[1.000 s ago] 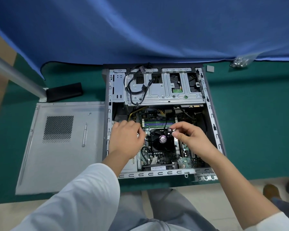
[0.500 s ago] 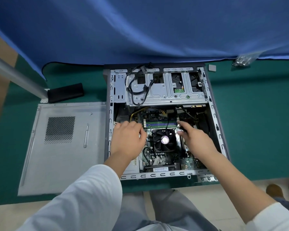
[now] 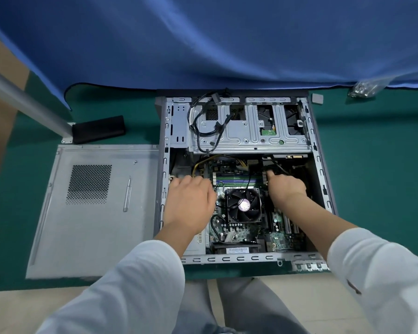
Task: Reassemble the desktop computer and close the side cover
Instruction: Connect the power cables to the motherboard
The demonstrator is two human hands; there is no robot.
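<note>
Two hands inside open desktop case (image 3: pixel 321 179), lying flat on green mat. Left hand (image 3: pixel 190 201) palm-down, fingers together, resting near left end of memory slots (image 3: pixel 239 182); right hand (image 3: pixel 286 186) curled, fingertip pressing at right end. Probable step: seating memory. Next: even downward pressure, then side cover (image 3: pixel 94 213), lying just left of case.

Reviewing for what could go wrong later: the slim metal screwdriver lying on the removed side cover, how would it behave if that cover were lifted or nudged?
The screwdriver looks round and smooth, lying loose on the flat side cover, so it would probably roll or slide off once the panel tilts. It seems thin and stiff, likely light. The small screw nearby could scatter too.
</note>
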